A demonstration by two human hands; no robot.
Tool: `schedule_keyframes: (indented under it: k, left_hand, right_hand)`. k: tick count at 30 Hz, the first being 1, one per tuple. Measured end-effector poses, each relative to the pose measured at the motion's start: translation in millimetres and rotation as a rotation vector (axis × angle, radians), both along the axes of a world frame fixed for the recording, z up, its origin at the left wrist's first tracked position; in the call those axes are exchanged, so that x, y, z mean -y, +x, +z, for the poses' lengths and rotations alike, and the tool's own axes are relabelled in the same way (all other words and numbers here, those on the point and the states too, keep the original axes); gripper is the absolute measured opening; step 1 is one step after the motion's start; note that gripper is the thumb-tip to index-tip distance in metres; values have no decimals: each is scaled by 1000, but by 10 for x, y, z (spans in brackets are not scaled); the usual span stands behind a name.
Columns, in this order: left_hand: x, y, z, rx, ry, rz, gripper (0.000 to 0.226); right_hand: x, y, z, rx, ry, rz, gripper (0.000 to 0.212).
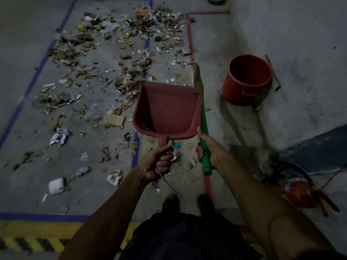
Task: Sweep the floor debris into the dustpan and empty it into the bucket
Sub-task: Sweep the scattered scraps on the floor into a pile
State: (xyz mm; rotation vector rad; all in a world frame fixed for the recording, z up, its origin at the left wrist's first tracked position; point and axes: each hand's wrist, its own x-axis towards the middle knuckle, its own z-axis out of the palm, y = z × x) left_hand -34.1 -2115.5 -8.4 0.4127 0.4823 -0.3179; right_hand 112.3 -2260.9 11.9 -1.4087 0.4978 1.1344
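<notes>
The dustpan was held up in the air in front of the person, with its open mouth turned away from the body and no rubbish visible inside it. The left hand had its fingers wrapped tightly around the dustpan handle. Just beside it, the right hand had its fingers closed around the green handle of a broom, which ran forward along the right edge of the dustpan; its brown bristles reached toward the floor farther ahead. Below the hands, two dark shoes stood on the grey floor near a red line. To the right of the feet a red fire extinguisher lay on its side. Scraps of cardboard, paper and plastic, the debris, were spread on the floor from close to the feet to far ahead, mostly inside a rectangle marked with blue tape. Ahead on the right, well apart from the debris, an orange bucket stood upright.
</notes>
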Motion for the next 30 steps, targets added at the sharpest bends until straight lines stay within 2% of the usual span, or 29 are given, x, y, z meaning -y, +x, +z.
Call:
schedule_keyframes:
  k: [6,10,14,18,24,27,30]
  left_hand:
    - [389,172,231,-139,90,36,22]
    - [702,313,330,-178,178,36,13]
    - [928,358,354,-243,321,71,11]
    - [1138,281,282,-237,387,118,40]
    - [1316,75,237,-221,451,45,52]
    - [1255,-108,268,-261,564,-54,39]
    - [1119,-300,347,-285,644,7,20]
  right_hand:
    - [81,250,84,-15,70,49,39]
    - [192,419,47,-11,6,100,28]
    - [301,591,-49,-64,-23,123,26]
    - [326,731,-80,-35,-41,158,28]
    - [325,877,-108,-13,-48,196,29]
    - [303,909,-121,13,-55,226,28]
    - [287,893,-149,45,-84,246,30]
